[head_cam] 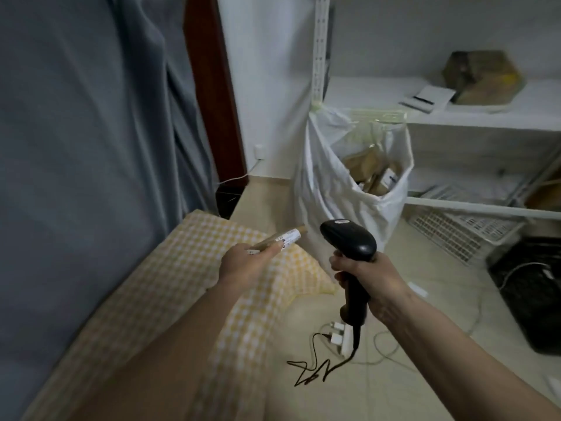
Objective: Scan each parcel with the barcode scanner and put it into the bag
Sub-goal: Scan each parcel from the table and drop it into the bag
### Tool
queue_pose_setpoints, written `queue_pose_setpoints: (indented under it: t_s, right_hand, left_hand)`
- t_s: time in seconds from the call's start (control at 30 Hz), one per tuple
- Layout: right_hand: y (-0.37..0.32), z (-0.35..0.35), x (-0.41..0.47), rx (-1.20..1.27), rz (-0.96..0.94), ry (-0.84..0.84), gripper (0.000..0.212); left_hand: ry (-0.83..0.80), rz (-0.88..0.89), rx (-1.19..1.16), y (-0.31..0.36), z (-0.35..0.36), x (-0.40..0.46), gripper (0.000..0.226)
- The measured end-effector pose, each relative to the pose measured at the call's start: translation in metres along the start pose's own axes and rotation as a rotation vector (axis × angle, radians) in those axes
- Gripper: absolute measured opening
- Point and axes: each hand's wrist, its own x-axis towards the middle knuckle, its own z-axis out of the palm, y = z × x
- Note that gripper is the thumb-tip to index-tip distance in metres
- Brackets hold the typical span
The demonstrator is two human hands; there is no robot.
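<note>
Grey curtain [85, 117] is hanging down the whole left side of the frame, its lower folds running out of view, and a yellow checked cloth [194, 268] is spreading from the lower left toward the centre, partly hidden under the person's forearms. Just left of centre the left hand [243, 265] is pinching a small flat parcel [280, 240]; its near end is buried in the fingers and the printing on its white label is too blurred to read. Its long axis is slanting up and to the right, the free end pointing toward the bag. Right of it, close by but not touching, the right hand [368, 284] is gripping the handle of the black barcode scanner [349, 238], whose head is tipping up and left toward the parcel while its cable is trailing to the floor. Above centre the white bag [321, 183] is hanging open from the shelf [455, 117], brown parcels dimly showing inside.
</note>
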Motion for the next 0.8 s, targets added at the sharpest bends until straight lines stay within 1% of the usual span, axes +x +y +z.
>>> queue_pose_setpoints:
  t_s: [0.17, 0.3, 0.4, 0.47, 0.6, 0.7, 0.8]
  right_hand:
    - [-0.019, -0.040, 0.015, 0.069, -0.032, 0.060, 0.019]
    - [-0.027, -0.069, 0.033, 0.117, -0.027, 0.118, 0.012]
    - [-0.033, -0.088, 0.053, 0.136, -0.021, 0.178, 0.011]
    - [-0.037, -0.097, 0.069, 0.151, -0.020, 0.208, 0.011]
    - [-0.055, -0.104, 0.112, 0.157, -0.001, 0.246, 0.011]
    - [-0.078, -0.100, 0.150, 0.175, -0.011, 0.240, 0.011]
    - [-0.098, -0.094, 0.185, 0.216, -0.034, 0.233, 0.011]
  left_hand:
    - [-0.038, 0.041, 0.006, 0.040, 0.046, 0.019, 0.060]
    - [-0.137, 0.087, 0.032, 0.070, 0.089, 0.040, 0.055]
    - [-0.130, 0.134, 0.042, 0.082, 0.122, 0.054, 0.059]
    - [-0.139, 0.206, 0.046, 0.093, 0.136, 0.065, 0.054]
    - [-0.163, 0.303, 0.051, 0.120, 0.150, 0.104, 0.048]
    - [-0.146, 0.314, 0.048, 0.143, 0.152, 0.142, 0.039]
    - [-0.116, 0.336, 0.072, 0.161, 0.154, 0.181, 0.035]
